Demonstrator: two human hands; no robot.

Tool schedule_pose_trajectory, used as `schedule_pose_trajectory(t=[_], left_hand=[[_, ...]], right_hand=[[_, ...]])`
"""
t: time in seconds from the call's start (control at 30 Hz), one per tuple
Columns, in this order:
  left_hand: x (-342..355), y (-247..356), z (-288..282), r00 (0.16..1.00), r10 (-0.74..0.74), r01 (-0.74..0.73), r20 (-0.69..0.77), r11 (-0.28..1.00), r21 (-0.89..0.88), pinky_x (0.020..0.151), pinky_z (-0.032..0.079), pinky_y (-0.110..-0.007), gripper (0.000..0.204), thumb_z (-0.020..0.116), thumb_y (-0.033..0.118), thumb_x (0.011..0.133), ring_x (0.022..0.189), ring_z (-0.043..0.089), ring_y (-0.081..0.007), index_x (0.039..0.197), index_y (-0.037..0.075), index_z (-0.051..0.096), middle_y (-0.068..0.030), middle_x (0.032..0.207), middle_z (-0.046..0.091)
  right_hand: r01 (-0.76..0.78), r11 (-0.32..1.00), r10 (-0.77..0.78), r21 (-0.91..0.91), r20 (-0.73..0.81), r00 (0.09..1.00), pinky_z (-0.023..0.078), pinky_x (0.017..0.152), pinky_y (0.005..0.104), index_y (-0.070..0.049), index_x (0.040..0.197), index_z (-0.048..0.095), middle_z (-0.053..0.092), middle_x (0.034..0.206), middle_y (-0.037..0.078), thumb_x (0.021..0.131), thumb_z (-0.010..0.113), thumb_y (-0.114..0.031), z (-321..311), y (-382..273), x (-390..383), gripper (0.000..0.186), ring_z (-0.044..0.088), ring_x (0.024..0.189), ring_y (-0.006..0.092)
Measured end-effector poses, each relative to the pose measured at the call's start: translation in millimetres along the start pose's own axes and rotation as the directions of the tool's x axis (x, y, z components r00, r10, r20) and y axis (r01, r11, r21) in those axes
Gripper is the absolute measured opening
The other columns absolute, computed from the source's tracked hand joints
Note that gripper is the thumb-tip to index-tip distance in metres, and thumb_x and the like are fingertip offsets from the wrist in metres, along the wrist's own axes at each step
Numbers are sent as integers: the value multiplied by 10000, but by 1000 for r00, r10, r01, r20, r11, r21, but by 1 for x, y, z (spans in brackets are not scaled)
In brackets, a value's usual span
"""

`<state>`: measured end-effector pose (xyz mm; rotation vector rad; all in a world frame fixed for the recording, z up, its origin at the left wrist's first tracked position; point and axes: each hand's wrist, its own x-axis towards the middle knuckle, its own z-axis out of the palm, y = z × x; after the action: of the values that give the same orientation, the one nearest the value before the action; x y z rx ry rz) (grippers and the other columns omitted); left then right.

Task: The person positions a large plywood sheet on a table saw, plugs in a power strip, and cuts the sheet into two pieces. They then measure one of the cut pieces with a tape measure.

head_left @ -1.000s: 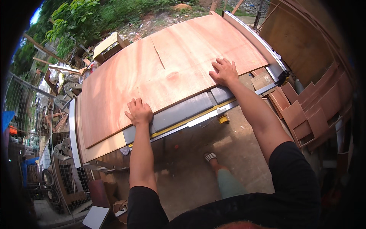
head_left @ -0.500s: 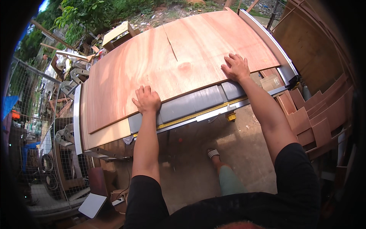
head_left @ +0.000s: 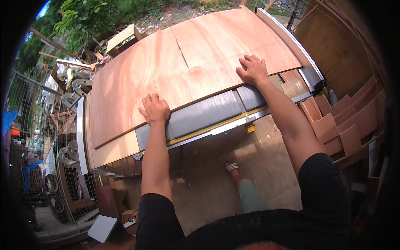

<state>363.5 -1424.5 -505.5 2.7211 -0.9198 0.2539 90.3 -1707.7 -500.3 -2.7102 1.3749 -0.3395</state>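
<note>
A large reddish plywood sheet [head_left: 137, 83] lies flat across a table saw [head_left: 204, 114], with a narrow dark crack running in from its far edge. My left hand [head_left: 155, 109] rests on the sheet's near edge, fingers spread on top and the thumb out to the side. Farther right, my right hand [head_left: 253, 70] presses on the sheet close to the same edge, its fingers also apart. Bare grey metal of the saw top shows between the sheet and the yellow measuring strip [head_left: 200, 132] along the front rail. Any blade is hidden.
A long pale fence [head_left: 306, 66] borders the sheet at right. Reddish wood offcuts [head_left: 333, 131] are piled beside it. A yellow knob [head_left: 250, 128] hangs under the front rail. Wire mesh [head_left: 37, 137] stands at left, and a box-like wooden piece [head_left: 123, 39] sits beyond the sheet.
The whole scene sits slightly farther left in the picture. Both hands stay on the plywood sheet in nearly the same spots, and the sheet's place against the fence looks unchanged.
</note>
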Motion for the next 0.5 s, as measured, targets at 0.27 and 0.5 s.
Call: schedule_pose_trajectory(t=[0.27,0.5], left_hand=[[4,-2,5,1000,4,-4,-1,1000,3,1122,202,-587,361,518,275,865,1324,379,-233,1194,140,583,-79,1385,466],[7,-1,4,1000,1,-2,9,1000,6,1121,201,-588,372,520,272,859,1324,378,-235,1200,138,582,-82,1391,463]], right_hand=[[-4,1000,5,8,-38,999,190,1149,552,-248,1302,570,435,1473,40,867,530,-518,5,0,3,513,316,1410,262],[-1,1000,1,3,-46,999,197,1145,552,-247,1293,579,437,1475,41,867,528,-506,6,-1,7,501,323,1407,262]])
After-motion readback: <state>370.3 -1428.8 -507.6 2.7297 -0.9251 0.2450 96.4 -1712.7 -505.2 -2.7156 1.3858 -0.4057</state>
